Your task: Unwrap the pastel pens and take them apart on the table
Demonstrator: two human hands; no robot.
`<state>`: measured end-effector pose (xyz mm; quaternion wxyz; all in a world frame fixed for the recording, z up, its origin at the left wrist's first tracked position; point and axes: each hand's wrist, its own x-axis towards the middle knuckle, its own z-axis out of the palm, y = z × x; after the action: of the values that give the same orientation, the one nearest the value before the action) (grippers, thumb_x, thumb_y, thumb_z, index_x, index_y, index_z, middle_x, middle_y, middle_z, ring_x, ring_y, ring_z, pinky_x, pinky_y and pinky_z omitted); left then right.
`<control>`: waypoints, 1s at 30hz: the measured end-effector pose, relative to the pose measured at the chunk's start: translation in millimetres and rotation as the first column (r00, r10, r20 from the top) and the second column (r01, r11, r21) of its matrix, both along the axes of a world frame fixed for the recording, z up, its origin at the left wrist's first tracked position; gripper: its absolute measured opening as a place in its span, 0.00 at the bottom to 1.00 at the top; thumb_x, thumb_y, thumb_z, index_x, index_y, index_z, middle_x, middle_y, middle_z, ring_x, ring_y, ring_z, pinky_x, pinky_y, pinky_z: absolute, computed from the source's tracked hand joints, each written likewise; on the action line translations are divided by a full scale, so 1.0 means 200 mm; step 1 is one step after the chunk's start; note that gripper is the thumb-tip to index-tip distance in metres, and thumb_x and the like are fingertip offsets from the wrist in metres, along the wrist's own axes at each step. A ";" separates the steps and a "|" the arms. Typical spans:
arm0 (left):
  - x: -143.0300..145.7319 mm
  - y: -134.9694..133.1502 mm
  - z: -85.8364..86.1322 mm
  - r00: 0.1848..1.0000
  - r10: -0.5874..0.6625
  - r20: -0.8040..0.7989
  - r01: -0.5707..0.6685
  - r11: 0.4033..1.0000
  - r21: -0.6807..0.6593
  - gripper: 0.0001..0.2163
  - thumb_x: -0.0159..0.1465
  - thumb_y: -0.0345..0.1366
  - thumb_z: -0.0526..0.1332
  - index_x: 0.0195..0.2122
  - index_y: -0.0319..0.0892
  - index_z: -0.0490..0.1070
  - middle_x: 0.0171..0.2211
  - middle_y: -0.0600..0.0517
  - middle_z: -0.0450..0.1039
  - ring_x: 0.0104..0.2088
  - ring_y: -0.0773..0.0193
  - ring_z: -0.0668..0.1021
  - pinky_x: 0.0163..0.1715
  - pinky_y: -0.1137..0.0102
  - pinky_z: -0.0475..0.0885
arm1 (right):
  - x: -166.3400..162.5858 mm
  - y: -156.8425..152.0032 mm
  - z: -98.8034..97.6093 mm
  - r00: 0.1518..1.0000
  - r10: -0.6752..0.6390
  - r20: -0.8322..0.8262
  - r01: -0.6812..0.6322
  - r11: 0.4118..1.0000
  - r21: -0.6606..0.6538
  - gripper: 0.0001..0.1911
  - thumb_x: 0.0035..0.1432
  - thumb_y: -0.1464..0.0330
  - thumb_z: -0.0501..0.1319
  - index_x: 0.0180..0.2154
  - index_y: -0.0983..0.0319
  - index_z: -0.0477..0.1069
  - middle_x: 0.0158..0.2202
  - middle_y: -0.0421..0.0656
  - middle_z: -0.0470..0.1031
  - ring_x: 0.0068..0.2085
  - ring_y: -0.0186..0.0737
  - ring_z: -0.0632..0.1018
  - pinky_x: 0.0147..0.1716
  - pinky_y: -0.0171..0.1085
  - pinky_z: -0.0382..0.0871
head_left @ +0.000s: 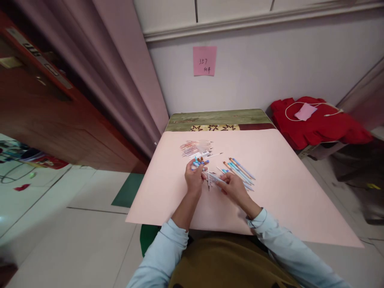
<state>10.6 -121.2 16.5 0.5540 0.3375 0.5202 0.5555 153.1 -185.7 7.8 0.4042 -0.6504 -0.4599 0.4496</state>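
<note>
Both my hands are together over the table's middle. My right hand (234, 187) pinches a slim pale-blue pen (218, 179), its end pointing at my left fingers. My left hand (193, 178) is curled, with thumb and fingers close to the pen's far end; what lies in them is partly hidden. Just beyond it is a small pile of blue, purple and brown pen pieces (201, 161). A thin white refill with a dark tip (209, 180) shows between the hands. Several blue and orange-brown pens (241, 171) lie side by side right of my right hand.
Clear pinkish pen barrels (192, 148) lie in a heap farther back, with white refills (214, 155) beside them. A pale pink sheet (288, 200) covers the table. Red cloth (318, 130) with a white cable stands right; a wooden door (75, 120) and curtain are left.
</note>
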 end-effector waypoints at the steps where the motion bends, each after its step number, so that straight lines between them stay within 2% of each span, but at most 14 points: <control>1: -0.01 0.01 -0.01 1.000 -0.002 -0.023 0.003 1.000 0.015 0.32 0.53 0.44 0.68 0.56 0.41 0.61 0.26 0.53 0.76 0.13 0.75 0.67 0.15 0.78 0.58 | 0.01 0.00 0.01 0.993 0.019 0.119 -0.021 1.000 0.013 0.13 0.50 0.57 0.65 0.27 0.59 0.68 0.18 0.37 0.71 0.20 0.35 0.71 0.22 0.33 0.59; 4: -0.05 0.01 -0.05 0.991 -0.019 -0.129 0.028 0.997 0.072 0.30 0.55 0.42 0.66 0.57 0.41 0.61 0.26 0.55 0.76 0.15 0.73 0.68 0.17 0.77 0.61 | 0.05 -0.02 0.06 0.892 0.013 0.453 -0.048 0.997 0.067 0.11 0.53 0.60 0.62 0.26 0.59 0.70 0.21 0.39 0.74 0.25 0.37 0.73 0.26 0.33 0.56; 6: -0.08 -0.01 -0.07 0.970 -0.039 -0.238 0.071 0.989 0.126 0.28 0.57 0.41 0.64 0.58 0.42 0.61 0.24 0.58 0.73 0.16 0.72 0.68 0.19 0.76 0.63 | 0.06 -0.03 0.08 0.820 0.010 0.572 -0.062 0.996 0.071 0.11 0.55 0.59 0.61 0.27 0.59 0.71 0.23 0.40 0.75 0.27 0.38 0.73 0.27 0.33 0.55; 10: -0.10 -0.03 -0.08 0.886 -0.066 -0.460 0.197 0.949 0.244 0.25 0.60 0.40 0.61 0.59 0.44 0.62 0.18 0.62 0.65 0.17 0.70 0.67 0.24 0.75 0.65 | 0.05 -0.04 0.12 0.724 0.040 0.689 -0.078 0.997 0.024 0.12 0.59 0.58 0.59 0.32 0.58 0.74 0.25 0.41 0.76 0.29 0.39 0.74 0.28 0.34 0.53; 15: -0.12 -0.03 -0.11 0.804 -0.071 -0.590 0.266 0.931 0.251 0.18 0.63 0.43 0.59 0.52 0.43 0.63 0.23 0.57 0.71 0.22 0.66 0.73 0.29 0.73 0.66 | 0.02 -0.06 0.16 0.629 0.051 0.776 -0.069 0.998 -0.009 0.13 0.61 0.57 0.58 0.36 0.58 0.75 0.29 0.43 0.78 0.31 0.41 0.76 0.27 0.35 0.51; 19: -0.15 -0.04 -0.13 0.777 -0.076 -0.625 0.283 0.929 0.240 0.12 0.63 0.43 0.59 0.44 0.45 0.63 0.26 0.55 0.74 0.24 0.65 0.75 0.29 0.73 0.66 | 0.02 -0.07 0.18 0.590 0.050 0.806 -0.056 0.998 -0.021 0.15 0.61 0.55 0.58 0.34 0.58 0.75 0.28 0.43 0.78 0.30 0.40 0.76 0.26 0.35 0.49; 23: -0.15 -0.07 -0.11 0.781 -0.053 -0.622 0.233 0.949 0.211 0.10 0.62 0.44 0.61 0.38 0.45 0.63 0.23 0.57 0.71 0.20 0.67 0.72 0.27 0.73 0.66 | 0.03 -0.10 0.19 0.619 0.044 0.784 -0.036 0.999 -0.029 0.16 0.59 0.54 0.58 0.31 0.58 0.74 0.26 0.41 0.77 0.29 0.39 0.76 0.26 0.35 0.49; 26: -0.15 -0.08 -0.10 0.815 -0.058 -0.577 0.218 0.953 0.212 0.11 0.60 0.45 0.62 0.34 0.45 0.64 0.21 0.59 0.68 0.18 0.69 0.70 0.25 0.74 0.66 | 0.04 -0.11 0.20 0.621 0.072 0.781 -0.038 0.997 -0.061 0.14 0.58 0.56 0.58 0.29 0.58 0.74 0.24 0.41 0.76 0.29 0.39 0.74 0.25 0.35 0.49; 30: -0.15 -0.07 -0.13 0.887 -0.081 -0.454 0.193 0.959 0.207 0.11 0.58 0.44 0.63 0.32 0.44 0.66 0.23 0.58 0.68 0.19 0.71 0.68 0.21 0.75 0.65 | 0.05 -0.14 0.20 0.620 0.108 0.777 -0.050 0.994 -0.099 0.14 0.58 0.57 0.57 0.28 0.57 0.73 0.24 0.41 0.75 0.28 0.38 0.72 0.25 0.34 0.48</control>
<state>-19.5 -135.1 -9.0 0.4136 0.5567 0.5338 0.4839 163.9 -213.1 48.7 0.1226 -0.7732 -0.6024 0.1557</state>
